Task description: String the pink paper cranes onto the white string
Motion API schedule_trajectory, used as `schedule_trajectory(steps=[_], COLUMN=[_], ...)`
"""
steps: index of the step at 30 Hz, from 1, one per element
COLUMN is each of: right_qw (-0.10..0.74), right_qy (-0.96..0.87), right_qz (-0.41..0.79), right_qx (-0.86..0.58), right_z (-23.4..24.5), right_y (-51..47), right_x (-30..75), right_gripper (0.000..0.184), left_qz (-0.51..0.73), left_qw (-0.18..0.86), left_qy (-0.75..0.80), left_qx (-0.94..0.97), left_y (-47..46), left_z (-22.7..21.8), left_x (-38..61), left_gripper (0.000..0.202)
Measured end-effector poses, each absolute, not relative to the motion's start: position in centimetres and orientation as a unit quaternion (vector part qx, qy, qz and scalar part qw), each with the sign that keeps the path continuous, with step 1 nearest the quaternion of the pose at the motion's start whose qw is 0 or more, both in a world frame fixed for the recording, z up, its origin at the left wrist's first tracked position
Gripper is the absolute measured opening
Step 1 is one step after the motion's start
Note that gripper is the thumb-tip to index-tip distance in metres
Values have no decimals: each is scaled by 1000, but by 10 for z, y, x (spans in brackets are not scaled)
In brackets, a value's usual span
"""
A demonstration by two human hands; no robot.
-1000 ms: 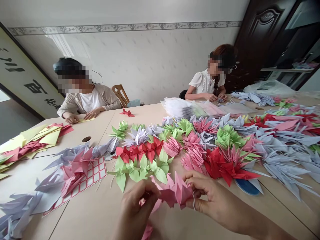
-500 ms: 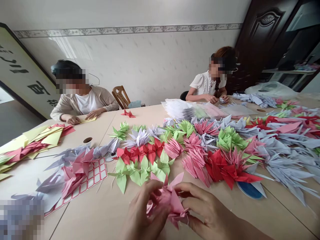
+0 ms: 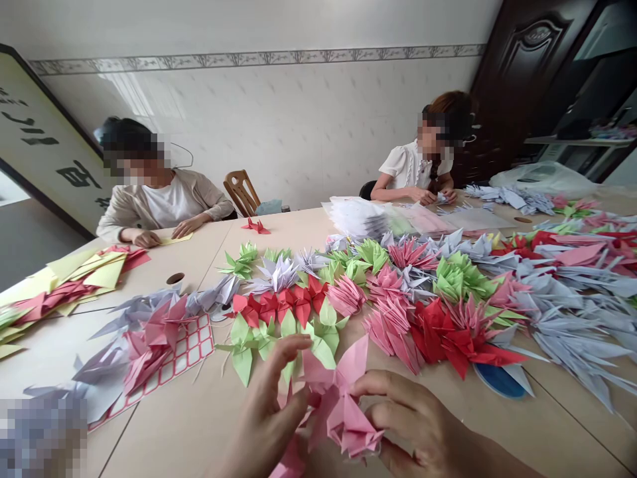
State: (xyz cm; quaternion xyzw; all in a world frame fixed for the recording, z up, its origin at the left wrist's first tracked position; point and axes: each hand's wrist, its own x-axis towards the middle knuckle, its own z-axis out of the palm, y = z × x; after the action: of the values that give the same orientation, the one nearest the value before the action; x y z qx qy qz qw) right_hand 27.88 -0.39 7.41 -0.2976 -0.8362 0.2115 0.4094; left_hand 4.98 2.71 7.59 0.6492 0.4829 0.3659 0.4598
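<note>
My two hands hold a cluster of pink paper cranes [image 3: 338, 405] low in front of me, above the light wooden table [image 3: 199, 425]. My left hand [image 3: 263, 418] grips the cluster's left side, with its forefinger raised toward the green cranes [image 3: 279, 335]. My right hand [image 3: 418, 428] is curled round the right side, thumb and fingers pinching the pink folds. More pink paper hangs below the left hand at the frame's bottom edge.
Strings and heaps of red [image 3: 448, 335], pink, green and lilac cranes [image 3: 567, 318] cover the table's middle and right. A red-lined sticker sheet [image 3: 186, 352] lies left. Yellow and red paper [image 3: 60, 282] is stacked far left. Two people sit folding at the far side.
The pink crane cluster has been turned and lifted a little toward me. My left forefinger has come up and my right hand has slid lower under the cluster.
</note>
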Motion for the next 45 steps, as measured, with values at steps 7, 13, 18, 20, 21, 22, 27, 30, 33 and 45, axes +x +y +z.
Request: schedule_trajectory(steps=[7,13,18,20,21,22,27,30,33,45], right_qw=[424,424,428,431,434,441,449,445,453,439], right_qy=[-840,-846,-839,-830,-825,-818,-742,-647,-581,-714], right_qz=[200,199,203,218,225,232,360,507,594,387], right_qx=[-272,-254,-269,-279,-283,-287,-343,-357,-323,-383], right_z=[63,70,69,71,72,74,76,73,70,76], right_y=[-6,-6,-7,-7,-6,-6,-5,-5,-5,-1], right_x=[279,282,285,285,285,285,287,288,289,297], right_gripper=[20,16,12,14,16,18,10,8,23,16], left_qz=[288,257,228,225,220,215,204,234,257,234], left_qw=[511,597,703,710,705,697,660,662,686,586], left_qy=[451,402,381,389,398,409,398,369,363,433], left_qx=[673,646,556,542,544,548,603,609,576,644], left_y=[29,27,21,21,21,21,24,24,24,26], left_z=[77,84,85,86,87,88,96,91,82,95], left_x=[57,58,58,59,59,60,59,57,55,51], left_gripper=[27,41,82,95,98,99,100,112,119,87])
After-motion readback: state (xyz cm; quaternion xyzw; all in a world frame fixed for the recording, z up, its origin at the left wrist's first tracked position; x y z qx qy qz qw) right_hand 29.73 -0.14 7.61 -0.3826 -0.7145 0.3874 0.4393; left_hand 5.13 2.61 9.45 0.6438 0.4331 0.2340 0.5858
